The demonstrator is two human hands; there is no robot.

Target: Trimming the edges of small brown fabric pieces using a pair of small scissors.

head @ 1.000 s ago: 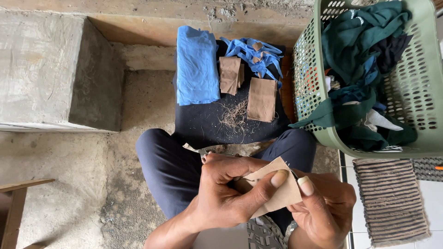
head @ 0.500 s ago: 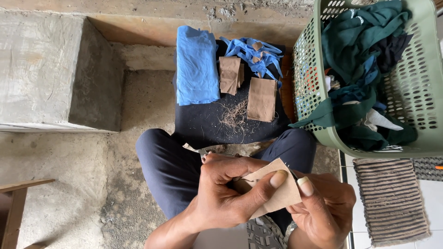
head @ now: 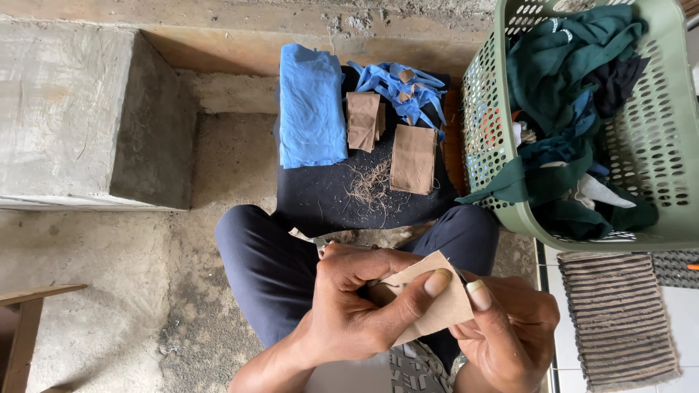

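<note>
Two hands pinch one brown cloth piece, held low in front of the dark mat, just above the person's knees. Left of the mat stands a concrete block. On the mat lie a folded blue cloth, brown pieces and loose threads. The left hand grips the cloth with thumb on top; the right hand clamps its edge, fingers closed. Right of the mat sits a green basket of clothes.

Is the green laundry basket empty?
No, the green laundry basket is filled with dark green and blue clothes, at the person's right side.
</note>
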